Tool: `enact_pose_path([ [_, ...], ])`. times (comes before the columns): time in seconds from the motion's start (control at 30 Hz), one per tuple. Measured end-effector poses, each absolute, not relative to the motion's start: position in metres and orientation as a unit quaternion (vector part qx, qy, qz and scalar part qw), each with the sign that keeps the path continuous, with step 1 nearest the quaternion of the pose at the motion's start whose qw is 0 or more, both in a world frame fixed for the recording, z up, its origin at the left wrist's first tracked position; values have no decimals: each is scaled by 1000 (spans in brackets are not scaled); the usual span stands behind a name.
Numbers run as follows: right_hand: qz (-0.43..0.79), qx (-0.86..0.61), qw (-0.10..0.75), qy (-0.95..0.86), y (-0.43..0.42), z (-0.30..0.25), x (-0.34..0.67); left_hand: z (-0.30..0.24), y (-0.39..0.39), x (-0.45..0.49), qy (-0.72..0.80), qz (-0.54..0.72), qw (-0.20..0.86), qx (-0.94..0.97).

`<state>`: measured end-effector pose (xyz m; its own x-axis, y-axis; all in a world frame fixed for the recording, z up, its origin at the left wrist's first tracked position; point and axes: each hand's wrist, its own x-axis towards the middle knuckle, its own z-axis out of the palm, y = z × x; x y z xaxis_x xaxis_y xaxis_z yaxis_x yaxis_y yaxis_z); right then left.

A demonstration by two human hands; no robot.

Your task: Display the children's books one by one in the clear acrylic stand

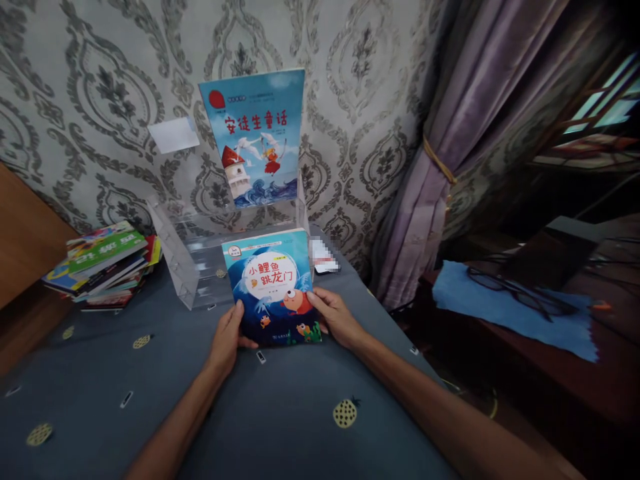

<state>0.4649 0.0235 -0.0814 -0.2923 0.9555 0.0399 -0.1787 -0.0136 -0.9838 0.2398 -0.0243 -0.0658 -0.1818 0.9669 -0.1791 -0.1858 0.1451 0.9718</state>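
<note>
A blue children's book [270, 303] with red fish on its cover is held upright, cover facing me. My left hand [229, 337] grips its lower left edge, thumb on the front. On the opposite edge, my right hand [336, 317] pinches the cover side with its thumb; the fingers behind are mostly hidden. Right behind this book stands a clear plastic rack [175, 250] with tiers. On the rack's upper tier a second picture book [260, 143] leans, showing a tower, white birds and waves. The held book covers part of the lower tier; I cannot tell whether it touches the rack.
A stack of books [107, 263] lies left of the rack. A phone-like object [324, 257], partly blurred out, lies right of it. Patterned wallpaper rises behind. At the right, eyeglasses [520, 293] rest on a blue cloth [500, 320], below a tied purple curtain [425, 180].
</note>
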Motion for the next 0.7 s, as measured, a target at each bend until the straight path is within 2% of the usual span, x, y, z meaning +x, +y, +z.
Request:
enact_pose_path([
  [0.23, 607, -354, 456, -546, 21, -78, 467, -46, -23, 222, 491, 505, 606, 370],
  [0.43, 598, -349, 442, -570, 21, -78, 469, -23, -13, 219, 463, 566, 585, 352],
  [0.7, 627, -355, 448, -530, 19, -74, 463, -25, -14, 233, 464, 552, 611, 327],
])
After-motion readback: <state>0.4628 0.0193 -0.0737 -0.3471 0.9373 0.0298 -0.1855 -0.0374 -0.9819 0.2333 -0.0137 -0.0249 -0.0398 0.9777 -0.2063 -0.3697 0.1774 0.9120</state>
